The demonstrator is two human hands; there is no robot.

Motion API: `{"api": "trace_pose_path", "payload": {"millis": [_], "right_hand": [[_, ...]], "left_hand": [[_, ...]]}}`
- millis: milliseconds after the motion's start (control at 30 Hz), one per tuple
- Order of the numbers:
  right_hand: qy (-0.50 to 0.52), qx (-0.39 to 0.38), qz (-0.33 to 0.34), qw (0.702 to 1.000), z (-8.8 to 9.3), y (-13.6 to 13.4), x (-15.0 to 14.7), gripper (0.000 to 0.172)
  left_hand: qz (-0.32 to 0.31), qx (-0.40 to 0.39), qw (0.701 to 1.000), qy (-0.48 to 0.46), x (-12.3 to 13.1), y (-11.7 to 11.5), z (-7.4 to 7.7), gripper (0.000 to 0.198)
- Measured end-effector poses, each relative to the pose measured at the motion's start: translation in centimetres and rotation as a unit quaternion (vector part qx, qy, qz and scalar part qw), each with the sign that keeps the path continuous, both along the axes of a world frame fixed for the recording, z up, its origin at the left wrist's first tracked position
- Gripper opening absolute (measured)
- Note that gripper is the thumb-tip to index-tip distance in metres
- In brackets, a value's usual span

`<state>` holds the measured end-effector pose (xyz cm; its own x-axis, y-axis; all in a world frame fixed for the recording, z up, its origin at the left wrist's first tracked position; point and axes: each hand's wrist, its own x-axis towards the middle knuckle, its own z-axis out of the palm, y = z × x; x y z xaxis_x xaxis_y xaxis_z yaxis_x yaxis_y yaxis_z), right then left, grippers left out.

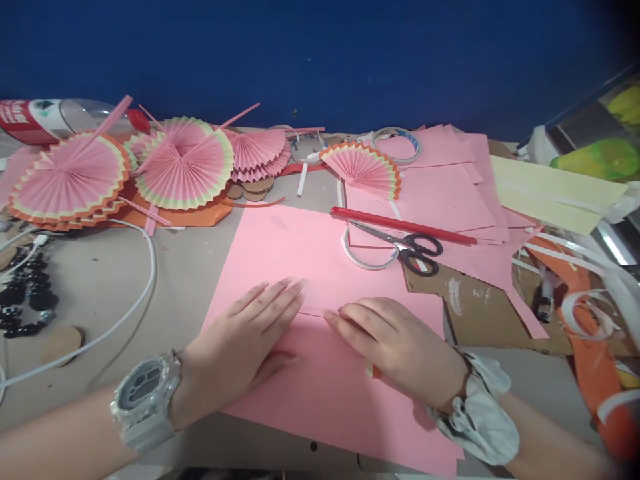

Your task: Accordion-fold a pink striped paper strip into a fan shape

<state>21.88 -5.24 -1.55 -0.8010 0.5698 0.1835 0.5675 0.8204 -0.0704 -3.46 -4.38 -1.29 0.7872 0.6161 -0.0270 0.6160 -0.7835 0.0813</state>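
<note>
Pink paper sheets (280, 240) lie on the table under both hands, with a fold or edge running crosswise between the fingertips. My left hand (260, 327) rests flat on the paper, fingers stretched out and pointing toward that fold. My right hand (395, 340) has its fingers bent together, with the fingertips on the paper at the fold; its thumb is hidden. A small orange and green piece (373, 371) peeks out from beneath my right hand. Beyond it lie black-handled scissors (415, 250), a roll of white tape (370, 265) and a red stick (400, 225).
Pleated paper fans (183, 163) stand along the blue wall, with a plastic bottle (45, 121) behind them. A white cable (153, 267) and black beads (25, 293) are at left. Cardboard (480, 313), pink sheets (430, 190) and orange strips (595, 373) crowd the right.
</note>
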Motion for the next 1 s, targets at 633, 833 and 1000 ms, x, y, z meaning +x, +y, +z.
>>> {"api": "trace_pose_path", "payload": {"millis": [633, 833, 1000], "right_hand": [[-0.032, 0.026, 0.004, 0.999, -0.2, -1.4, 1.5, 0.037], [0.025, -0.069, -0.062, 0.995, 0.0, -1.1, 0.9, 0.040], [0.010, -0.163, -0.132, 0.978, 0.8, 1.6, -1.1, 0.022]], "left_hand": [[-0.003, 0.043, 0.999, 0.010, -0.5, -1.1, -0.4, 0.048], [0.010, 0.032, 0.999, 0.003, -0.3, -0.7, -0.4, 0.047], [0.044, -0.002, 0.999, -0.011, 0.4, 0.4, 0.3, 0.052]]}}
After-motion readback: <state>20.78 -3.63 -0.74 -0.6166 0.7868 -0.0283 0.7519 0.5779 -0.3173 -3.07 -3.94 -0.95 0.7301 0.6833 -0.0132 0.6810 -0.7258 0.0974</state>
